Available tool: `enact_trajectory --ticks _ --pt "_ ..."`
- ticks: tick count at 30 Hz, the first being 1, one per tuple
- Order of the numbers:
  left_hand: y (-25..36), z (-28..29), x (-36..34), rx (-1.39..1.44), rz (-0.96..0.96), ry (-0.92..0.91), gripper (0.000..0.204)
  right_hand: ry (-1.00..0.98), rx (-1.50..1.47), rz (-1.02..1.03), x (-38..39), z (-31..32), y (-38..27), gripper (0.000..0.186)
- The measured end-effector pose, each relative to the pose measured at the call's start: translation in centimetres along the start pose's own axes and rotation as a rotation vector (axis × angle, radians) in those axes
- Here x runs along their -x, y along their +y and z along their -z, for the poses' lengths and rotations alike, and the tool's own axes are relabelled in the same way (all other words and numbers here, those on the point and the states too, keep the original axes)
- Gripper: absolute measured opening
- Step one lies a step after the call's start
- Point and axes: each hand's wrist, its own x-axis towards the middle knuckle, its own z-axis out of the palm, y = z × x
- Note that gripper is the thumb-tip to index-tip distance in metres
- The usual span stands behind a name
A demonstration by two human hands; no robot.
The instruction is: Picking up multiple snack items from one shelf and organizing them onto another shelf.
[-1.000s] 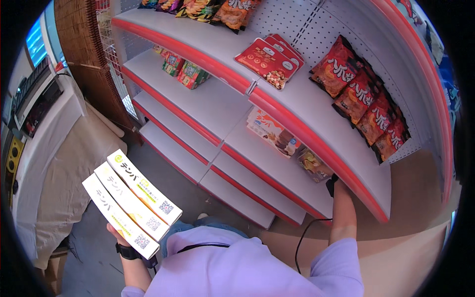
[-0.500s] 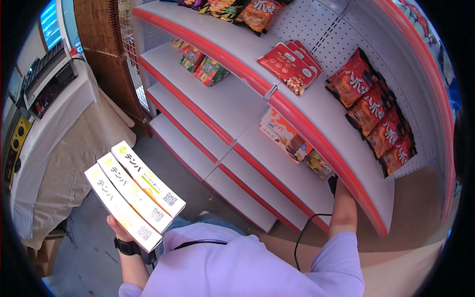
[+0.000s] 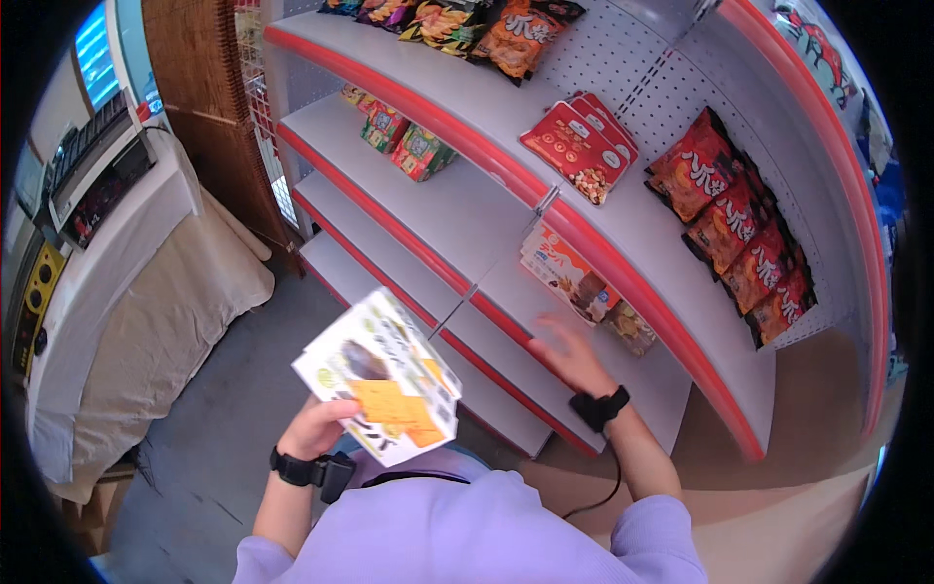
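A stack of white snack boxes (image 3: 365,355), printed with a dark oval and orange crackers, is tilted in front of my body. My left hand (image 3: 316,426) grips its lower left corner, the thumb lying across the front face. My right hand (image 3: 572,355) is open and slightly blurred, fingers spread, at the edge of the shelf under the top one. Just beyond its fingers stand an orange-and-white snack box (image 3: 569,277) and a yellowish-brown box (image 3: 630,326), both partly covered by the upper shelf.
The top shelf (image 3: 467,117) has a red front edge and carries red snack bags (image 3: 730,209), flat red packets (image 3: 581,146) and more bags (image 3: 525,39). Small green-and-red boxes (image 3: 423,151) sit one level down. A cloth-covered table (image 3: 175,292) stands at left.
My right hand has come out from under the top shelf, moving left and toward me. My left hand has brought the boxes rightward and turned them, so a broad printed face shows.
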Motion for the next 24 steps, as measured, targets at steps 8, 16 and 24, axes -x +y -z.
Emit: enact_trajectory --ticks 8,16,24 --pt "-1.9 -5.0 -5.3 -0.448 0.098 -0.152 0.100 -0.374 -0.587 -0.109 0.2 -3.0 -13.2 0.118" --pt "-5.1 -7.4 -7.2 -0.549 0.129 -0.445 0.112 -0.188 -0.915 -0.381 6.1 -0.7 -6.9 0.118" --pt "-4.6 -5.6 -6.0 -0.432 0.348 -0.356 0.077 0.100 0.128 -0.594 12.3 8.1 3.9 0.109"
